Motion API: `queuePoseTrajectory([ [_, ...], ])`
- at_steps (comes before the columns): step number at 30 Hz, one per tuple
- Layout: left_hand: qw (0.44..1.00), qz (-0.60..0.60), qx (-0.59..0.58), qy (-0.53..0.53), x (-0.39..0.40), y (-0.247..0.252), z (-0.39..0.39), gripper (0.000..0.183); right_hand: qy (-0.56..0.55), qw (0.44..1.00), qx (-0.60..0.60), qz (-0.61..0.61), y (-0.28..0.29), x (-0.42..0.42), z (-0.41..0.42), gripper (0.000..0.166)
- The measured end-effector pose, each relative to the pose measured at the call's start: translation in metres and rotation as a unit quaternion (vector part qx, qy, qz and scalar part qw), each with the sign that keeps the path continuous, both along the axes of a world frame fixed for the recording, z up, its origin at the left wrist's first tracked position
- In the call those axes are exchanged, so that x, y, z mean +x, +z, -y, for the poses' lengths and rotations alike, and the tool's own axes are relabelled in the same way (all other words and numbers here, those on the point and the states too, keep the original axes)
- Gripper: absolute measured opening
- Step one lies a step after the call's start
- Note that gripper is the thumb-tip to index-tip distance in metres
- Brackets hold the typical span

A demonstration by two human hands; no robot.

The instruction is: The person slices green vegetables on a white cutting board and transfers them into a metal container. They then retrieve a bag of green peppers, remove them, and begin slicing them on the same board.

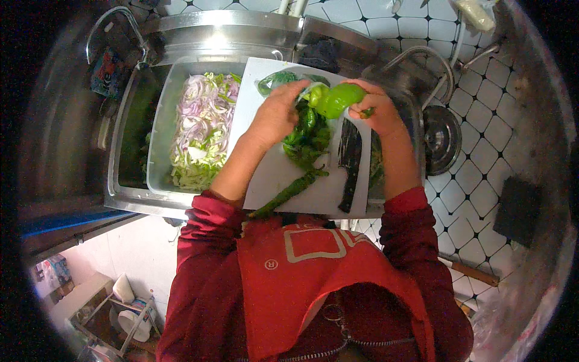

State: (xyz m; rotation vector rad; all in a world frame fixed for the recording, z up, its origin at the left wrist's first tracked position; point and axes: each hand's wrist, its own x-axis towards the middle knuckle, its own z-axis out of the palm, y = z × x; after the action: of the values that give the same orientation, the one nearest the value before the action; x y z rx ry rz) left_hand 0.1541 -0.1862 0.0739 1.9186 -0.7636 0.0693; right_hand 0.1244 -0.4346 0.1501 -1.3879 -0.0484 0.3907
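Observation:
My right hand grips a light green pepper above the upper part of a white cutting board. My left hand is at the pepper's left end, by a clear plastic bag with green contents; whether its fingers hold the bag or the pepper is unclear. Below my hands lies a pile of dark green peppers. One long wrinkled green pepper lies slanted near the board's front edge. To the right rests a knife with a black handle and a dark, wet-looking blade, its handle towards me.
Left of the board, a translucent plastic tub holds sliced onion and shredded greens. Tub and board rest over a steel sink. Faucets stand at the back left and right. A round glass lid is at right.

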Motion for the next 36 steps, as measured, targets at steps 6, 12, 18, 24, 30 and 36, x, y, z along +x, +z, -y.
queuePoseTrajectory([
  [6, 0.997, -0.020, -0.059, 0.036, 0.013, -0.034, -0.012, 0.026, 0.079, 0.985, -0.150, 0.029, 0.001, -0.049, 0.007, 0.062],
  [12, 0.932, -0.298, -0.194, 0.069, 0.029, -0.048, -0.018, 0.012, 0.161, 0.985, -0.044, 0.048, -0.005, -0.084, -0.005, 0.056],
  [18, 0.961, -0.240, -0.139, -0.003, 0.052, -0.037, -0.017, 0.015, 0.293, 0.913, -0.257, 0.120, -0.027, -0.095, -0.089, 0.050],
  [24, 0.983, -0.151, -0.080, -0.073, 0.051, 0.012, -0.022, 0.012, 0.172, 0.855, -0.393, 0.292, -0.014, -0.093, -0.104, 0.046],
  [30, 0.988, -0.123, -0.092, -0.017, 0.042, 0.008, -0.011, 0.025, -0.005, 0.807, -0.542, 0.236, -0.056, -0.036, -0.115, 0.038],
  [36, 0.994, -0.104, -0.035, -0.001, 0.035, -0.023, -0.013, 0.030, 0.034, 0.881, -0.429, 0.196, -0.064, -0.028, -0.105, 0.053],
])
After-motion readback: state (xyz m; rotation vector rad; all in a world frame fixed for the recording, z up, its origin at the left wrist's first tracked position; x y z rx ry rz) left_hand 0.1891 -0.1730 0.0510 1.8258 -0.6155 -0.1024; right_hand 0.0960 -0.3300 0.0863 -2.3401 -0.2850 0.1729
